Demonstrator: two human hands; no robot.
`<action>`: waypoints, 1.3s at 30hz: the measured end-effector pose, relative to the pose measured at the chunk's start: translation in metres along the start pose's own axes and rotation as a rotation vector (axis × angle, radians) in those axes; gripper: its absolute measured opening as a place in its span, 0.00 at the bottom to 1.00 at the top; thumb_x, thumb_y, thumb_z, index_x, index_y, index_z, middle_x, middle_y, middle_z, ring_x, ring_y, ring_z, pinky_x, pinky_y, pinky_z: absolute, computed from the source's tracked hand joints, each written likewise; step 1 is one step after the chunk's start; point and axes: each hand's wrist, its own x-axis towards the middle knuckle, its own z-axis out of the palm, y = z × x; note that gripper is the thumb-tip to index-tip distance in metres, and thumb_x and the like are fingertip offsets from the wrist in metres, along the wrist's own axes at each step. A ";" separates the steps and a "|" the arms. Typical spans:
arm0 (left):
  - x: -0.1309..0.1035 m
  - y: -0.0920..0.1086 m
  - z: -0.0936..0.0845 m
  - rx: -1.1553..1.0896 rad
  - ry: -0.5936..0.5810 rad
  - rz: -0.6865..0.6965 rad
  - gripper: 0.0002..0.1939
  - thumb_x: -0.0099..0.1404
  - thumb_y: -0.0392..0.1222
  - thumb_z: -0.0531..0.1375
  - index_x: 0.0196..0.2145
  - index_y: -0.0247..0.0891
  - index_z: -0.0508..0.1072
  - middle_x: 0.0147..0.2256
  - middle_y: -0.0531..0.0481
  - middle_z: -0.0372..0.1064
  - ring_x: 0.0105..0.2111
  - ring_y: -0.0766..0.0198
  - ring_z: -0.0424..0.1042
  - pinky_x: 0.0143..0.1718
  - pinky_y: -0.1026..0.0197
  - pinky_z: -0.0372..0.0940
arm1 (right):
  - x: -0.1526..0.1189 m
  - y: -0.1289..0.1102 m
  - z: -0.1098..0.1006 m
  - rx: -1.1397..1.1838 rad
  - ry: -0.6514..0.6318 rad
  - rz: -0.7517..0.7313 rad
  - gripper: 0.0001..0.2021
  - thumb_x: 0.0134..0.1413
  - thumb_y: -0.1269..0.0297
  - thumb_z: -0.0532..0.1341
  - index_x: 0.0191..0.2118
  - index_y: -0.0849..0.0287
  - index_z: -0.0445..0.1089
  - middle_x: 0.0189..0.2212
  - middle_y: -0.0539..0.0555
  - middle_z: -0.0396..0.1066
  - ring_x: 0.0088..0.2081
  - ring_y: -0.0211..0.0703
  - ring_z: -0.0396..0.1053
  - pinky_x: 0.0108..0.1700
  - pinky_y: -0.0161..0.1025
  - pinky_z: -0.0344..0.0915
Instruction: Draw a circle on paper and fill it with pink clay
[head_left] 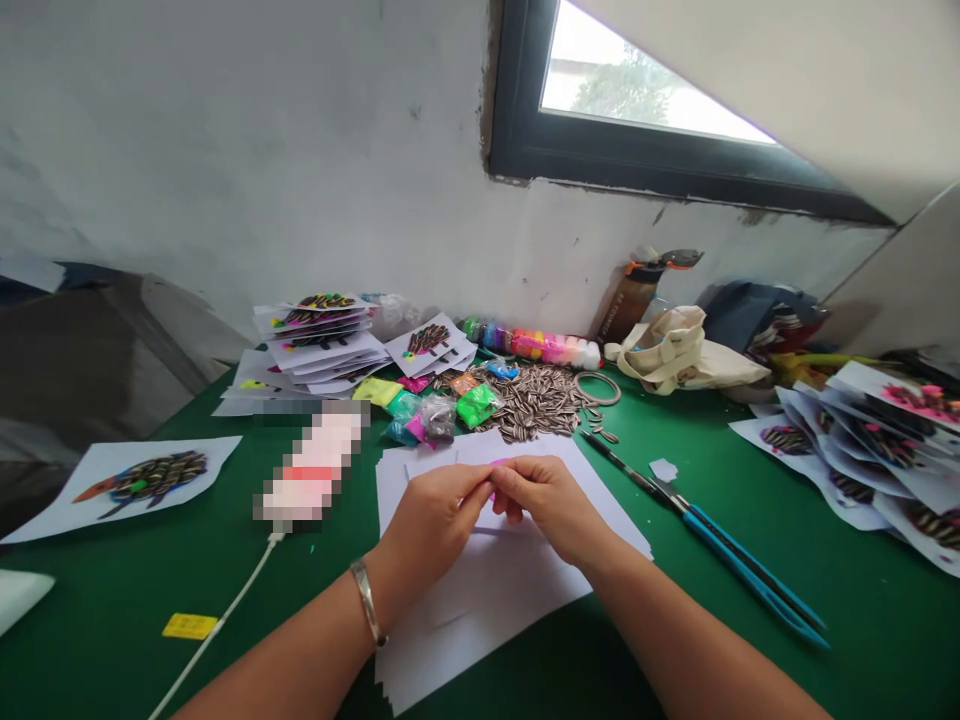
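Above a stack of white paper [487, 610], my left hand [435, 510] and my right hand [551, 505] meet at their fingertips. Both are closed in a pinch around a small bit of bright pink clay [499, 463], mostly hidden by the fingers. Just beyond the paper lie small packets of coloured clay, among them a green packet [478, 405] and a yellow packet [377, 391]. Beside them spreads a heap of striped sunflower seeds [536, 400]. A black pen [619, 462] and blue-handled tweezers [750, 570] rest right of the paper.
Seed-decorated pictures are piled at the back left [322, 350] and at the right [885, 440]; a single picture [150, 480] lies at the left. A phone [315, 465] trails a white cable [217, 630]. Along the wall stand a bottle [630, 300] and a cloth bag [675, 350].
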 end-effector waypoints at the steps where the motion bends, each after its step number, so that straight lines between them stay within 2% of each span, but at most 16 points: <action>1: 0.000 0.000 0.000 -0.005 0.010 -0.001 0.11 0.68 0.34 0.53 0.37 0.41 0.76 0.30 0.55 0.75 0.29 0.68 0.71 0.34 0.66 0.62 | 0.000 0.000 0.000 -0.005 0.003 -0.004 0.18 0.56 0.53 0.60 0.25 0.63 0.72 0.21 0.51 0.69 0.21 0.33 0.61 0.26 0.33 0.57; 4: 0.000 0.001 0.000 -0.012 0.035 -0.016 0.10 0.68 0.34 0.55 0.37 0.41 0.76 0.30 0.56 0.75 0.29 0.69 0.71 0.33 0.68 0.62 | -0.002 -0.003 -0.001 0.038 -0.030 0.001 0.19 0.58 0.53 0.57 0.26 0.63 0.73 0.21 0.52 0.70 0.21 0.34 0.62 0.26 0.34 0.59; 9: 0.001 0.002 -0.003 -0.016 0.031 -0.059 0.09 0.68 0.36 0.55 0.36 0.42 0.76 0.32 0.56 0.76 0.31 0.69 0.72 0.34 0.68 0.62 | -0.006 -0.010 -0.003 0.045 -0.089 0.031 0.10 0.53 0.61 0.60 0.28 0.62 0.74 0.24 0.51 0.71 0.24 0.34 0.64 0.30 0.34 0.61; 16: 0.001 0.007 -0.003 -0.033 -0.111 -0.078 0.10 0.68 0.37 0.54 0.37 0.42 0.76 0.32 0.56 0.76 0.30 0.68 0.72 0.34 0.67 0.61 | -0.005 -0.009 -0.004 -0.135 -0.024 0.017 0.17 0.58 0.56 0.56 0.24 0.61 0.70 0.19 0.48 0.65 0.22 0.33 0.60 0.25 0.32 0.55; 22: 0.000 0.010 -0.002 -0.056 -0.115 -0.161 0.10 0.67 0.39 0.55 0.33 0.41 0.77 0.29 0.55 0.75 0.29 0.66 0.71 0.33 0.65 0.60 | -0.009 -0.011 -0.005 -0.290 -0.073 -0.079 0.21 0.62 0.56 0.52 0.22 0.60 0.68 0.17 0.47 0.63 0.22 0.33 0.60 0.26 0.32 0.55; 24: 0.001 0.009 -0.001 -0.154 -0.136 -0.238 0.10 0.66 0.41 0.56 0.33 0.40 0.78 0.29 0.53 0.75 0.29 0.65 0.71 0.33 0.65 0.62 | -0.011 -0.015 -0.006 -0.359 -0.019 -0.115 0.20 0.62 0.57 0.52 0.22 0.60 0.69 0.17 0.48 0.64 0.23 0.34 0.61 0.27 0.32 0.56; 27: 0.005 0.007 -0.002 -0.440 -0.179 -0.444 0.12 0.63 0.47 0.59 0.31 0.37 0.77 0.28 0.51 0.74 0.29 0.63 0.71 0.31 0.64 0.64 | -0.014 -0.019 -0.008 -0.399 0.086 -0.179 0.10 0.58 0.62 0.58 0.33 0.59 0.74 0.23 0.48 0.69 0.26 0.35 0.64 0.29 0.33 0.58; 30: 0.008 0.004 -0.003 -0.698 -0.228 -0.577 0.16 0.59 0.52 0.62 0.27 0.35 0.77 0.26 0.50 0.72 0.26 0.65 0.70 0.30 0.64 0.65 | -0.015 -0.017 -0.010 -0.409 0.071 -0.312 0.09 0.55 0.68 0.60 0.41 0.57 0.75 0.29 0.50 0.71 0.30 0.36 0.66 0.32 0.33 0.61; 33: 0.008 0.001 -0.003 -0.839 -0.237 -0.658 0.18 0.57 0.55 0.64 0.27 0.34 0.77 0.27 0.49 0.73 0.25 0.66 0.70 0.30 0.63 0.65 | -0.013 -0.013 -0.010 -0.450 0.039 -0.423 0.08 0.56 0.71 0.59 0.36 0.56 0.76 0.29 0.50 0.70 0.32 0.36 0.67 0.35 0.34 0.62; 37: 0.008 0.001 0.000 -0.910 -0.244 -0.709 0.20 0.54 0.56 0.66 0.28 0.33 0.77 0.27 0.47 0.74 0.24 0.67 0.70 0.29 0.64 0.64 | -0.013 -0.013 -0.009 -0.463 0.047 -0.427 0.09 0.57 0.71 0.59 0.35 0.55 0.77 0.28 0.50 0.70 0.33 0.37 0.67 0.36 0.35 0.63; 39: 0.008 0.001 0.000 -0.899 -0.235 -0.720 0.18 0.53 0.54 0.68 0.26 0.33 0.76 0.25 0.49 0.72 0.22 0.69 0.68 0.27 0.66 0.62 | -0.013 -0.015 -0.010 -0.414 0.024 -0.387 0.09 0.58 0.69 0.58 0.38 0.55 0.76 0.29 0.50 0.71 0.32 0.37 0.68 0.35 0.35 0.64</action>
